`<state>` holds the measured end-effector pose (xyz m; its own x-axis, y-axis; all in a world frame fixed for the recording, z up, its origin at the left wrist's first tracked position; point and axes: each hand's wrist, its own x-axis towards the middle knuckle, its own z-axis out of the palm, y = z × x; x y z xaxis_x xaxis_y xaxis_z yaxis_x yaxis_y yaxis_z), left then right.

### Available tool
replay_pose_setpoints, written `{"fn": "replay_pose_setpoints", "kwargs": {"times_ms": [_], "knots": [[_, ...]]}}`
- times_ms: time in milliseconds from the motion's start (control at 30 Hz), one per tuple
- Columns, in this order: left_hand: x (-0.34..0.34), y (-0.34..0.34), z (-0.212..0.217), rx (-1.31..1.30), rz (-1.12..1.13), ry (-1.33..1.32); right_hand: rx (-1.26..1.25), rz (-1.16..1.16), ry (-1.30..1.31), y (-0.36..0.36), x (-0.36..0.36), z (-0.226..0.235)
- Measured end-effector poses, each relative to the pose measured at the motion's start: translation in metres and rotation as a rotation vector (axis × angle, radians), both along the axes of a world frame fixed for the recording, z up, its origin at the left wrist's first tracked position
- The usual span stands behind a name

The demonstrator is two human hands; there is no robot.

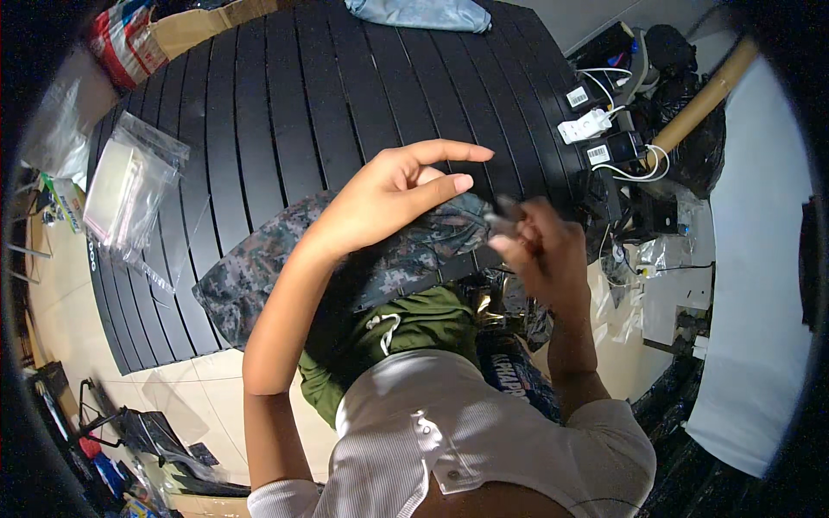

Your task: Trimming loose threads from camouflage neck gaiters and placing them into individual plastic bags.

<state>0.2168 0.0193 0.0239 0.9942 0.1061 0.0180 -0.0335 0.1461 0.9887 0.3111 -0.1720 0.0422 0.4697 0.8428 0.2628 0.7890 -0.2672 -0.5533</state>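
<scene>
A long camouflage cloth bundle (259, 268) lies slantwise across the near part of the black slatted table (259, 104), its right end gathered narrow. Over its middle is my left hand (393, 190), the index finger and thumb stretched out and apart, with nothing visible between them. The other left fingers curl inward and are partly hidden. My right hand (544, 246) is closed at the bundle's gathered right end, thumb and fingers pinching there. Motion blurs its fingertips, and a small greyish bit beside them is too smeared to name.
A light blue wrapped bundle (419, 13) lies at the far edge. Clear plastic packets (134, 186) are at the left. Black adapters and a white plug (585, 127) with white cables line the right edge, beside a cardboard tube (704, 108) and black bags.
</scene>
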Motion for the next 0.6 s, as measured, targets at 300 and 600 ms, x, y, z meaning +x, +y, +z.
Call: {"fn": "replay_pose_setpoints", "kwargs": {"times_ms": [300, 600], "knots": [[-0.009, 0.004, -0.008, -0.038, -0.059, -0.035, -0.182, -0.595, -0.058, -0.016, 0.078, -0.088], [-0.006, 0.004, -0.014, 0.113, 0.085, -0.078, -0.488, -0.740, -0.322, -0.025, 0.088, -0.113]]}}
